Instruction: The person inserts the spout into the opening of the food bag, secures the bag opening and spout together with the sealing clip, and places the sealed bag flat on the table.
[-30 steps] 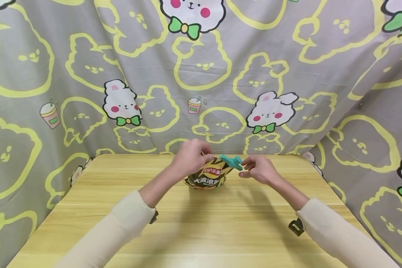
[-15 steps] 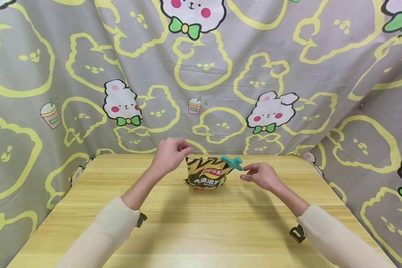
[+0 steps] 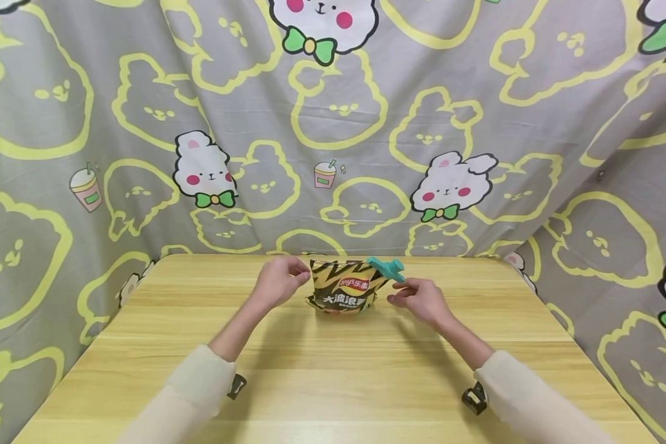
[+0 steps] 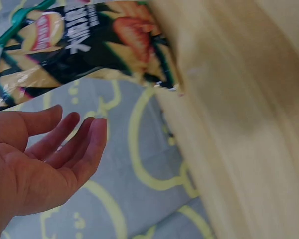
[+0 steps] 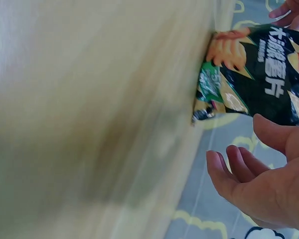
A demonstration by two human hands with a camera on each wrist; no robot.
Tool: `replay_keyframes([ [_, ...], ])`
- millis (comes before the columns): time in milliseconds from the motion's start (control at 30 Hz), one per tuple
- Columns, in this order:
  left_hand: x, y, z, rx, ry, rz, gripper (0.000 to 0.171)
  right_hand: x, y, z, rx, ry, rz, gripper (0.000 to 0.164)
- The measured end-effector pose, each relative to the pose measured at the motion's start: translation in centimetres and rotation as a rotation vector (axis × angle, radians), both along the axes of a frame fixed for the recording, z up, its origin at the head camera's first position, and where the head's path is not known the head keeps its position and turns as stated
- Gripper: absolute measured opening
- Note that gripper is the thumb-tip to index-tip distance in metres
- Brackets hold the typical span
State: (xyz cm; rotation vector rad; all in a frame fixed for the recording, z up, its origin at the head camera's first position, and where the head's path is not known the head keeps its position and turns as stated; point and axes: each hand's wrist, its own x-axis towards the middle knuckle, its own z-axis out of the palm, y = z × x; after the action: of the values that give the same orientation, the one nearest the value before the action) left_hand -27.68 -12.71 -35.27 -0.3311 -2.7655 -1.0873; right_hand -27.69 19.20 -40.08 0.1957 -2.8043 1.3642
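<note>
A black and gold bag of potato chips [image 3: 341,297] stands upright on the table, its front facing me. Across its top right corner sits a teal bag clip [image 3: 387,267], which also shows at the edge of the left wrist view as a green strip [image 4: 20,20]. My left hand [image 3: 280,282] is beside the bag's left edge, fingers loosely bent; the left wrist view shows a gap between those fingers and the bag [image 4: 79,47]. On the other side, my right hand [image 3: 419,300] is just below the clip, thumb and fingers apart with nothing between them.
The pale wooden table [image 3: 333,382] ends at a grey curtain [image 3: 355,203] printed with yellow outlines and white rabbits. The curtain also runs along both sides. Dark wrist straps [image 3: 474,398] hang below the cream sleeves [image 3: 527,388].
The left hand has left the bag's top, moved left, then come down beside its left edge. The right hand has lowered slightly and shifted toward the bag. Bag and clip stay put.
</note>
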Motion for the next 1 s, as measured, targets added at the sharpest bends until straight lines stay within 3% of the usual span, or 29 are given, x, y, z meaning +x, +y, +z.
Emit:
replay_keyframes([
  [300, -0.1, 0.3, -2.2, 0.004, -0.059, -0.057, 0.022, -0.1, -1.3, -1.5, -0.056, 0.024, -0.058, 0.036],
  [533, -0.1, 0.8, -3.9, 0.001, -0.102, -0.049, 0.028, -0.2, -2.7, -2.2, -0.143, -0.007, -0.087, 0.036],
  [767, -0.2, 1.2, -5.5, 0.012, -0.069, -0.037, 0.021, -0.3, -3.8, -2.6, -0.189, -0.026, -0.114, 0.036],
  [1000, -0.3, 1.3, -5.7, 0.031, -0.029, -0.04, 0.015, -0.6, -4.3, -2.8, -0.187, -0.001, -0.111, 0.032],
])
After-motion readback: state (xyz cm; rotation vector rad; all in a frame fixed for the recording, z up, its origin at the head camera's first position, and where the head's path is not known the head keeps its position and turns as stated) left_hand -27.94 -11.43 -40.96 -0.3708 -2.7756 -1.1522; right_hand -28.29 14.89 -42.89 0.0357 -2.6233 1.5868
